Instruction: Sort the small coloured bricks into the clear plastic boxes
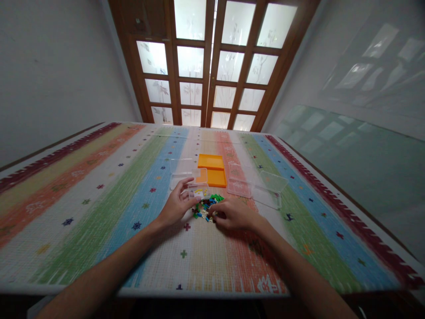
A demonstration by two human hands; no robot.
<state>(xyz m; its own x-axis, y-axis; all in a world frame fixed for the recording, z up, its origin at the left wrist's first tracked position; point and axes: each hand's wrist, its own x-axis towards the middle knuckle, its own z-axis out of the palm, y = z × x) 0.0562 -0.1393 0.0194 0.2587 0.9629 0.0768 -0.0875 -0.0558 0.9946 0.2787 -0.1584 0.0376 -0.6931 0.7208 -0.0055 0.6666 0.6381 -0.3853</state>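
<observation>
A small heap of toy building bricks (pixel 206 207) in green, blue, brown and cream lies on the cloth between my hands. My left hand (pixel 176 204) grips the near left side of a small clear plastic box (pixel 206 191), thumb in front and fingers behind. A few yellow pieces (pixel 199 191) show inside that box. At the right edge of the heap, my right hand (pixel 234 213) has its fingers bent and pressed together among the bricks. Whatever is between those fingertips is too small and hidden to make out.
Behind the heap lies an open orange box (pixel 217 177). Open clear boxes lie on both sides: one at the left (pixel 177 180), a pinkish one (pixel 239 188) and another at the right (pixel 267 197). A striped cloth (pixel 133 212) covers the table; walls flank it, with glazed doors (pixel 207 66) beyond.
</observation>
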